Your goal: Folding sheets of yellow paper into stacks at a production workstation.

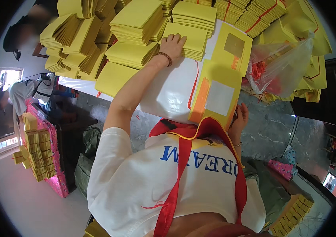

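My left hand (172, 45), with a beaded bracelet at the wrist, lies on a stack of yellow folded papers (191, 39) at the far side of the table. Its fingers are stretched over the top of the stack. In front of me, at the table's right side, lies a yellow sheet (207, 75) with an orange strip and a pale rectangular panel. Just past that sheet's right edge is my right hand (239, 118), its fingers loosely bent and apart. I see nothing held in it, though part of the hand is hidden.
More yellow paper stacks (136, 19) crowd the far left, and bundles tied with red string (256, 19) lie at the far right. A clear plastic bag (278, 67) holds red string. A person (29, 89) bends over a pink-covered table (59, 173) with yellow bundles, at left.
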The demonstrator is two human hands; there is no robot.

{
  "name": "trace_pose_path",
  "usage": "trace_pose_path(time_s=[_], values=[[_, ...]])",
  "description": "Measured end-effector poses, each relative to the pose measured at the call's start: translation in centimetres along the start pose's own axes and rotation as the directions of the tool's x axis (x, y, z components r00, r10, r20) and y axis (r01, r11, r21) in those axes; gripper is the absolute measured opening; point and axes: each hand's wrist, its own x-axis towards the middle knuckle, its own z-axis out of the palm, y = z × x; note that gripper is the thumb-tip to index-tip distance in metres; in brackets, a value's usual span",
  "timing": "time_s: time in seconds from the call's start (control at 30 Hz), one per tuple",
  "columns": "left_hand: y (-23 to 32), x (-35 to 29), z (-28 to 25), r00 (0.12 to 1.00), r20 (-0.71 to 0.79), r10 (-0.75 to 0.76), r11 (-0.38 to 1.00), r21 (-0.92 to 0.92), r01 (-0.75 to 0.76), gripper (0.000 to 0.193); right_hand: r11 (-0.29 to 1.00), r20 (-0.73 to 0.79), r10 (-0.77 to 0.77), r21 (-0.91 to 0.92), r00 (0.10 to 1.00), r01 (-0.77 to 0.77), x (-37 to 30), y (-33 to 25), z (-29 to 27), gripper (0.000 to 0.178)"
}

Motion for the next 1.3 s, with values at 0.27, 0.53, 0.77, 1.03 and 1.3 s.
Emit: trace_pose_path(time_s=[0.27,0.53,0.77,1.03,1.3], values=[[0.5,-0.5,0.9,0.998,-0.061,-0.032,0.999,-0.006,0.031,0.065,0.978,-0.046,0.205,0.044,0.978,-0.203,-0.4,-1.1,-1.0,0.032],[0.2,-0.4,-0.7,0.993,-0.107,0.041,0.999,0.009,-0.04,0.068,0.973,0.062,0.229,-0.005,0.971,-0.229,-0.9,-1.1,-0.9,0.035],[3.9,-3.2,-4.4,0.971,-0.237,-0.026,0.97,-0.24,-0.033,0.065,0.958,0.092,0.261,-0.145,0.961,-0.247,-0.8,-1.9,-0.8,0.038],[13.5,-14.1,2.5,0.882,0.375,-0.284,-0.134,-0.927,0.351,0.062,0.954,0.136,0.236,-0.222,0.962,-0.202,-1.2,-3.7,1.1,0.041],[14.3,-14.7,0.1,0.913,0.321,-0.252,-0.209,-0.939,0.273,0.049,0.995,0.217,0.082,-0.07,0.973,-0.068,-0.9,-1.8,1.0,0.038]])
